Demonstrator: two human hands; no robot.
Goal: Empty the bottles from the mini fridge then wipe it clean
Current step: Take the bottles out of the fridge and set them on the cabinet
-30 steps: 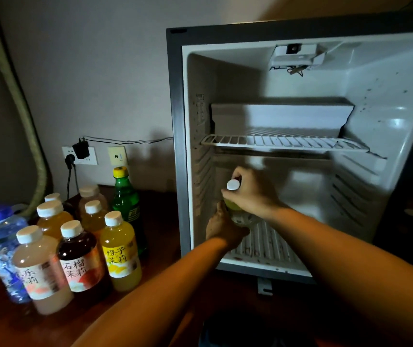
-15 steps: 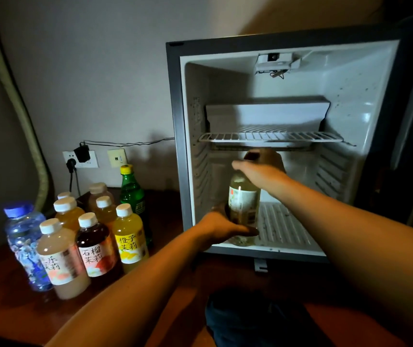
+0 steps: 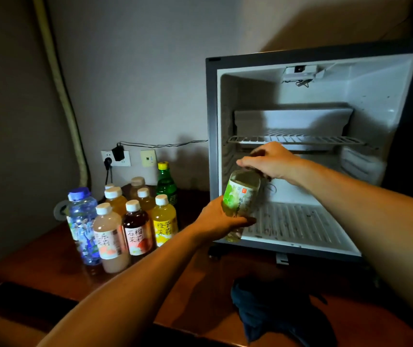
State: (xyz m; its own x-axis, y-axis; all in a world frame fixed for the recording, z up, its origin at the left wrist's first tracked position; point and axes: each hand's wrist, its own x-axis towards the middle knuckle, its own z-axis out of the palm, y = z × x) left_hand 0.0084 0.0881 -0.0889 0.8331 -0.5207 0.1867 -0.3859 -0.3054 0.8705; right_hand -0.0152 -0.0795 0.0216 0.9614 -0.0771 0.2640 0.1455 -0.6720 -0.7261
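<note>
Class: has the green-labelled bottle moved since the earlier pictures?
Yes. The bottle has come out over the fridge's front edge, leftward, held by both hands.

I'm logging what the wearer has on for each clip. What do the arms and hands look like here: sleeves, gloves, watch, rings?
Both forearms are bare as far as the picture shows; no sleeves appear. The left hand and right hand wear no gloves. No watch, bracelet or ring shows on either.

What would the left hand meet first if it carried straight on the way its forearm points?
Probably the fridge. The left hand, gripping the bottle low down, points up and right toward the fridge's open front, so likely the ribbed floor. Depth is unclear.
</note>
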